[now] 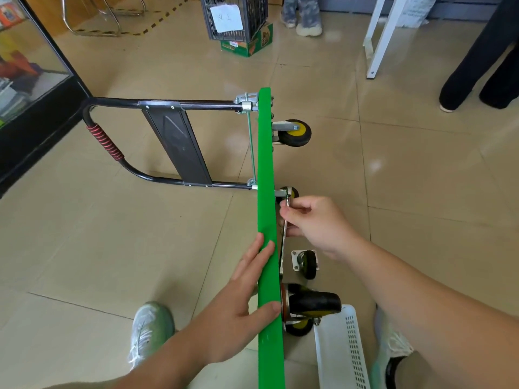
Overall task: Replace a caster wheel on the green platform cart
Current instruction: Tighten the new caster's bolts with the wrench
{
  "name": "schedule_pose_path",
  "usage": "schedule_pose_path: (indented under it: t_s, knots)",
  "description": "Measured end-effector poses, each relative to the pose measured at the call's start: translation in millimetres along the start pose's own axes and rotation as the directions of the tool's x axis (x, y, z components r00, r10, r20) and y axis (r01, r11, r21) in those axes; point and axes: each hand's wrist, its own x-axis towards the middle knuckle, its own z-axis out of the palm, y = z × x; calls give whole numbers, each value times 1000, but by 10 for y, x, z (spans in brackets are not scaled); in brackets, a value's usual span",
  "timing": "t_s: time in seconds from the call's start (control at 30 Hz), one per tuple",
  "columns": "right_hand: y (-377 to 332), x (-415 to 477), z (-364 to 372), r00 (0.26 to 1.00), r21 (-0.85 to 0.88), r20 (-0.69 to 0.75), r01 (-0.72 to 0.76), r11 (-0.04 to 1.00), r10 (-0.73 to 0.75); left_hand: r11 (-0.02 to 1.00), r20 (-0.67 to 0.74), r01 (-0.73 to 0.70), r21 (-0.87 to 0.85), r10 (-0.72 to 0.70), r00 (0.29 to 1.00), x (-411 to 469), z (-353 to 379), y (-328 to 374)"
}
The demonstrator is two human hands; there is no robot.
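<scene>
The green platform cart (265,169) stands on its edge, seen edge-on, with its black handle (157,105) folded out to the left. My left hand (244,301) grips the green edge, fingers flat on the left face and thumb over the rim. My right hand (314,223) holds a silver wrench (284,237) against the cart's underside, near a mounted caster (289,193). Two more casters are mounted: a far one (296,133) and a near one (311,307). A loose caster (307,262) with its mounting plate lies on the floor beside the cart.
A white perforated basket (344,349) sits on the tiled floor at the lower right, between my shoes (150,329). A black crate on a green box (238,23) stands far off. Another person's dark trouser legs (483,66) and a white frame leg (379,40) are at the upper right.
</scene>
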Motion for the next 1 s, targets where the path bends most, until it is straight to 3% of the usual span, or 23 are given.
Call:
schedule_pose_path:
  t_s: [0.1, 0.2, 0.37, 0.53, 1.0]
  knots:
    - [45, 138, -50, 981, 19, 49, -188, 982, 187, 999, 15, 10, 34, -10, 1000, 12, -4, 40]
    - [13, 160, -113, 976, 25, 34, -217, 976, 216, 999, 8, 9, 39, -10, 1000, 14, -3, 58]
    - [-259, -78, -246, 996, 66, -46, 85, 994, -82, 1000, -9, 7, 28, -7, 1000, -5, 22, 63]
    - [-233, -581, -202, 946, -17, 31, 323, 946, -322, 999, -34, 3, 49, -1, 999, -10, 58, 50]
    - [113, -950, 28, 829, -117, 45, 558, 821, -557, 1000, -65, -9, 12, 10, 998, 14, 94, 61]
